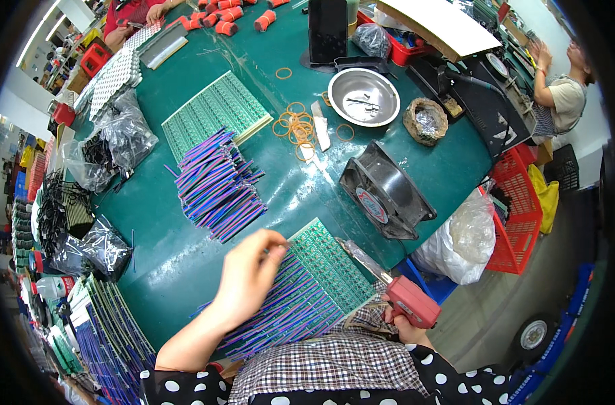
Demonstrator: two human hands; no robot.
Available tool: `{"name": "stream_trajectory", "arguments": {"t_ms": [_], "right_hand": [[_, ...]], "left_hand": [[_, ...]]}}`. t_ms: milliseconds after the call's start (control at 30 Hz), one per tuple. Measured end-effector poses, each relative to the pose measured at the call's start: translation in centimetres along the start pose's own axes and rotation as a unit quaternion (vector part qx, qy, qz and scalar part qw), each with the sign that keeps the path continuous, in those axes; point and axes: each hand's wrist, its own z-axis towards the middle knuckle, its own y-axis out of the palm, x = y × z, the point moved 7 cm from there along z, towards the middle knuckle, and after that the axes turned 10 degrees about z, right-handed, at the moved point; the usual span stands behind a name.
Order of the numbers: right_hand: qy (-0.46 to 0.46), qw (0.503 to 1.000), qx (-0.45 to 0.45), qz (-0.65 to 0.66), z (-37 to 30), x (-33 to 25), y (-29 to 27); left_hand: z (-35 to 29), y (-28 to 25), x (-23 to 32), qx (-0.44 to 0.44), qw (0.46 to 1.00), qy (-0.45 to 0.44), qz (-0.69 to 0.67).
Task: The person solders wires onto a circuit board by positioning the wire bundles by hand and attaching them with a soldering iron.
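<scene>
My left hand is over the near green circuit board panel, its fingers curled together in a pinch. What sits between those fingertips, if anything, is too small to make out. Rows of blue, purple and dark wires lie across the panel's left and near part, with bare pads to the right. My right hand grips a red soldering gun, whose tip points up and left beside the panel's right edge. Beyond my left hand, a pile of cut wires rests against a stack of green panels.
A black fan stands right of the panel. Farther back are a steel bowl, a rough brown pot and rubber bands. Plastic bags and wired panels lie left. Co-workers sit at far left and right.
</scene>
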Motion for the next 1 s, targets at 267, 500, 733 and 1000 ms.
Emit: {"name": "stream_trajectory", "arguments": {"t_ms": [267,500,733,1000], "right_hand": [[-0.006,0.997,-0.034,0.072,-0.6,-0.9,0.4],[-0.023,0.991,-0.038,-0.128,0.0,-1.1,0.5],[0.041,0.989,-0.056,-0.129,1.5,-1.5,1.5],[-0.033,0.965,-0.09,-0.243,3.7,-2.7,3.3]], "left_hand": [[-2.1,2.8,1.3,0.042,0.966,0.179,0.181],[0.0,0.0,5.2,0.049,0.918,0.281,0.277],[0.7,3.4,1.3,0.068,0.919,0.275,0.276],[1.6,3.6,0.7,0.127,0.885,0.293,0.34]]}}
